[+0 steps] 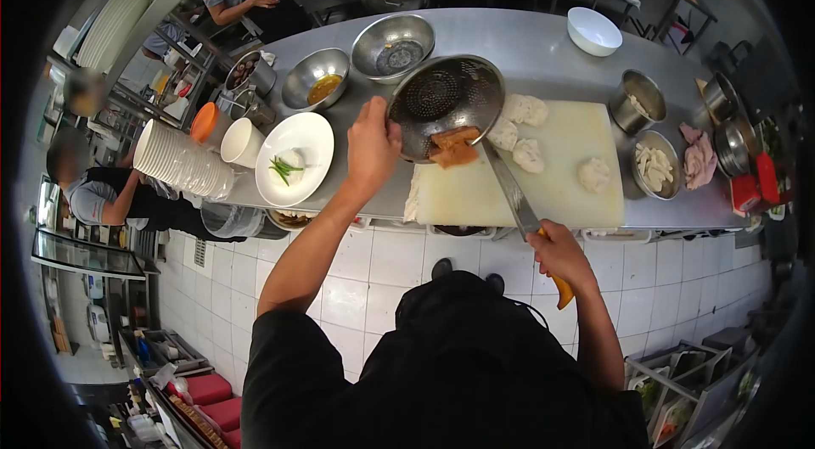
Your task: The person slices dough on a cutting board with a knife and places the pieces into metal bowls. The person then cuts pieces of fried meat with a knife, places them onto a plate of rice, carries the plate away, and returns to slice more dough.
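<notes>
My left hand (373, 148) grips the rim of a metal colander (454, 88), tilted over the left part of a pale cutting board (543, 186). At the colander's lower edge lie orange-brown pieces of food (456, 148). My right hand (560, 254) is closed round the yellow handle of a knife (512, 190), whose blade tip reaches the colander's edge beside those pieces. Several whitish lumps, perhaps dough or meat (528, 155), rest on the board, partly behind the colander. To the left stands a white plate (270, 179) with green strips on a white mound.
Two metal bowls (393, 46) stand behind, one holding yellow liquid. A white bowl (594, 31) is at the back right. Metal containers (637, 101) and a pink cloth (699, 156) line the right side. Stacked white containers (178, 162) are at left. Other people (119, 199) stand beyond the counter.
</notes>
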The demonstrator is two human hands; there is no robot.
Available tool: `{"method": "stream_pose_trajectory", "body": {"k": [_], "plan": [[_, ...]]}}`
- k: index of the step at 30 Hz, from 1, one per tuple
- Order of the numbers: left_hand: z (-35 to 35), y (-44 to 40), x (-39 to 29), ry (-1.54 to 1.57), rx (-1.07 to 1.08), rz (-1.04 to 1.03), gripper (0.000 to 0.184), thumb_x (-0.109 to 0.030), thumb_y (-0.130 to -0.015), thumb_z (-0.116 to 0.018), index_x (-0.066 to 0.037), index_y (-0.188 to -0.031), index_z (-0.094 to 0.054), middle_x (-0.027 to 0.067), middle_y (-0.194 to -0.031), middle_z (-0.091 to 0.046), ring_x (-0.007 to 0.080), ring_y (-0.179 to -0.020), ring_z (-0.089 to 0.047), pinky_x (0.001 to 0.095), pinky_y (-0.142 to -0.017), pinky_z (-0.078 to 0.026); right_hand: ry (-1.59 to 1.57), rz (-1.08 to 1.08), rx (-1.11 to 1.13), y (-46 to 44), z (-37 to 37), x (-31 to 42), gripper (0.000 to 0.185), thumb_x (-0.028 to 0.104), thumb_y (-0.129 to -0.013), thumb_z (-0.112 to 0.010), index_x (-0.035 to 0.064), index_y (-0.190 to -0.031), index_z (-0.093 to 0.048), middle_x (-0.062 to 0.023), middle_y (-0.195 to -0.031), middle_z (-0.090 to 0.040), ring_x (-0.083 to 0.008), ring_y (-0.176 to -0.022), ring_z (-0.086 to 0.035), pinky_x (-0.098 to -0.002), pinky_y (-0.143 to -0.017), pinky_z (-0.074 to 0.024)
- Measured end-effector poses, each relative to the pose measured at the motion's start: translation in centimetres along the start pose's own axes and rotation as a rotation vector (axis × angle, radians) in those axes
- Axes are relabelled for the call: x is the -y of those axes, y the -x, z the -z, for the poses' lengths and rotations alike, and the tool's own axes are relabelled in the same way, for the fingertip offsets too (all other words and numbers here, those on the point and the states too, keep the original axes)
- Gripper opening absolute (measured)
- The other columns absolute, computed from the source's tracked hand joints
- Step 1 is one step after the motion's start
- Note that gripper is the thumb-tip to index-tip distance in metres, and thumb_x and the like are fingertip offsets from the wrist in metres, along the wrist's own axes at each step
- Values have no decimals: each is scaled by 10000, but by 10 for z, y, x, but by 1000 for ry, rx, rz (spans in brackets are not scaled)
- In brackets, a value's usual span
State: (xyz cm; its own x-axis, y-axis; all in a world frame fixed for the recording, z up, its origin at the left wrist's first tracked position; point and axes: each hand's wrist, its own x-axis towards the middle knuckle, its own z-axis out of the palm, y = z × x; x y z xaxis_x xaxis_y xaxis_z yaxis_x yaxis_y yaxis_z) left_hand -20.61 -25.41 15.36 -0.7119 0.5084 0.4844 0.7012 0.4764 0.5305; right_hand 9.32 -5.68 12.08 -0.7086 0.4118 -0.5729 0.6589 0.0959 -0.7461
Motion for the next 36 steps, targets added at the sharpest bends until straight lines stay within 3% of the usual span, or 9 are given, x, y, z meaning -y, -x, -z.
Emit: {"method": "stream_pose_trajectory", "body": {"k": [8, 11, 17, 19, 23, 25, 28, 32, 36], "plan": [[-7, 8, 30, -15, -180, 28, 230, 33, -799, -611, -11, -981, -477, 207, -880, -519, 442, -701, -564, 514, -633, -452, 54, 9, -23, -3, 0, 3, 244, 226, -968, -596, -15, -938, -569, -70, -663, -562, -144, -473, -553, -300, -440, -448], [-4, 2, 38, 44, -257, 65, 231, 42, -801, -616, -6, -975, -473, 188, -872, -537, 372, -678, -586, 489, -649, -458, 77, 5, -48, -1, -4, 9, 249, 226, -967, -598, -17, -927, -563, -80, -657, -565, -159, -471, -560, -316, -441, -452], [3, -15, 113, 858, -382, 699, 160, 52, -864, -587, -23, -952, -476, 96, -872, -579, 178, -702, -640, 354, -557, -621, 15, 9, -67, 2, -8, 3, 234, 211, -961, -606, -21, -959, -579, -79, -646, -562, -166, -453, -551, -328, -422, -441], [18, -22, 129, 961, -484, 717, 150, 49, -862, -582, -27, -924, -469, 95, -897, -582, 201, -682, -650, 337, -542, -654, -33, -3, -91, 9, -8, 5, 230, 212, -960, -611, -16, -963, -585, -71, -645, -559, -155, -454, -547, -317, -419, -436], [49, -56, 193, 544, -625, 578, 142, 43, -835, -588, -14, -901, -475, 140, -866, -591, 260, -644, -662, 378, -506, -613, -67, 10, -130, 18, -12, 8, 207, 204, -975, -606, -3, -972, -596, -51, -643, -549, -134, -464, -538, -296, -432, -434], [71, -81, 213, -137, -668, 342, 172, 7, -812, -626, 13, -935, -506, 199, -941, -598, 341, -679, -671, 438, -584, -601, -65, 10, -151, 23, -14, 18, 185, 188, -984, -604, 3, -974, -599, -44, -643, -544, -124, -474, -535, -287, -444, -438], [88, -107, 218, -434, -755, 80, 271, -6, -793, -647, 4, -1042, -539, 242, -1091, -574, 441, -799, -667, 503, -735, -575, -90, 45, -193, 25, -20, 21, 155, 162, -992, -605, 7, -975, -605, -35, -642, -535, -111, -482, -528, -275, -458, -440], [61, -98, 251, -448, -363, 198, 351, 7, -784, -655, -63, -1108, -537, 235, -1227, -518, 513, -899, -648, 577, -806, -537, -128, 82, -222, 25, -31, 14, 135, 133, -994, -607, 0, -971, -610, -30, -638, -533, -98, -485, -521, -275, -460, -438], [45, -104, 263, -424, -420, 257, 447, 25, -727, -720, -72, -1129, -552, 228, -1291, -487, 526, -931, -647, 572, -837, -545, -94, 78, -243, 29, -39, 16, 145, 141, -999, -601, 4, -952, -595, -30, -631, -531, -99, -480, -516, -277, -449, -431]]}}
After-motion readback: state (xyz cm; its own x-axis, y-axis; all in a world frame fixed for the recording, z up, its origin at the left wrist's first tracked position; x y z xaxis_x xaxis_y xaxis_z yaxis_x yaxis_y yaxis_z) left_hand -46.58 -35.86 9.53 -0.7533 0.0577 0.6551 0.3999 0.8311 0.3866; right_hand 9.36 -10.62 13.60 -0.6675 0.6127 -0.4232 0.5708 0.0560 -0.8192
